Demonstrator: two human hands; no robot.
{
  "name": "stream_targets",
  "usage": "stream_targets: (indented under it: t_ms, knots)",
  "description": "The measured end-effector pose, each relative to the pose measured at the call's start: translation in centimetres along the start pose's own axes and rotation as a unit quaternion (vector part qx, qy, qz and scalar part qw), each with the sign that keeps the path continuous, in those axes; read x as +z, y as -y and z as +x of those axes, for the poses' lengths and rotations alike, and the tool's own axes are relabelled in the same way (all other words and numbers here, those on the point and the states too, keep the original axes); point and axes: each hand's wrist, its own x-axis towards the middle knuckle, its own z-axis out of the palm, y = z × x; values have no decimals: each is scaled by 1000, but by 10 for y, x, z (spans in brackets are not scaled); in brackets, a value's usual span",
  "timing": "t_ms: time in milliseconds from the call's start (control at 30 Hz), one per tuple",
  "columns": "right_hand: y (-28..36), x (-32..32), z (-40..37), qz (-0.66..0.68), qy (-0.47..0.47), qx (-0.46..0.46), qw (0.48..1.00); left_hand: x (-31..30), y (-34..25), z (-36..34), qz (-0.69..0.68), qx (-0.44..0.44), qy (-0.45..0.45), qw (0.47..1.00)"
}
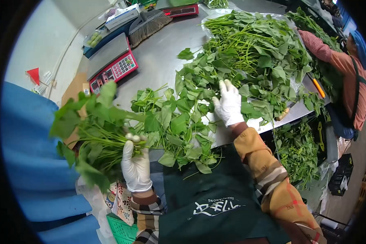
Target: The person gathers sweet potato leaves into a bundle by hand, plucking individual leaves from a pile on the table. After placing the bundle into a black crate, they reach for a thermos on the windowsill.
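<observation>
My left hand (136, 168), in a white glove, is closed around the stems of a bunch of leafy greens (95, 136). The bunch is off to the left of the table edge, its broad leaves pointing left and slightly blurred. Over the metal table, my right hand (228, 105), also in a white glove, reaches forward with fingers stretched out at the edge of the loose leafy stems (183, 118). Behind it rises a large heap of the same greens (252, 49) with long pale-green stems, lying on clear plastic.
A red scale (114, 70) and a brush (150, 27) stand at the back left, with another scale (181, 11) behind. An orange-handled tool (318, 87) lies near the right edge. A co-worker (351, 81) reaches into greens at right. Below is a crate of greens (299, 150).
</observation>
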Motion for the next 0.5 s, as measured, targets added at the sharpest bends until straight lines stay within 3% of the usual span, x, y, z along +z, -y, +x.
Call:
stream_targets:
  t_ms: [67, 100, 133, 200, 300, 400, 467, 500]
  knots:
    - [-1, 15, -10, -123, 40, -101, 986, -3, 14, 1, -104, -98, 0, 990]
    - [16, 5, -8, -62, 140, -79, 985, -5, 21, -2, -127, -114, -115, 979]
    - [34, -6, -8, 1, 239, -57, 969, -21, 32, -1, -150, -143, -109, 972]
    - [44, -8, -28, 110, 184, -245, 946, -28, 52, -2, -58, -167, -67, 982]
    - [49, -12, -28, 272, 257, -241, 895, -33, 56, -1, -5, -178, -52, 983]
    - [28, -19, -5, 268, 186, 43, 944, -36, 52, 1, -11, -171, -57, 984]
    - [-8, -11, 12, 158, 65, 68, 983, -38, 49, 3, -20, -169, -58, 984]
    - [-22, -12, 19, 62, 59, 60, 994, -38, 49, 3, -24, -169, -60, 983]
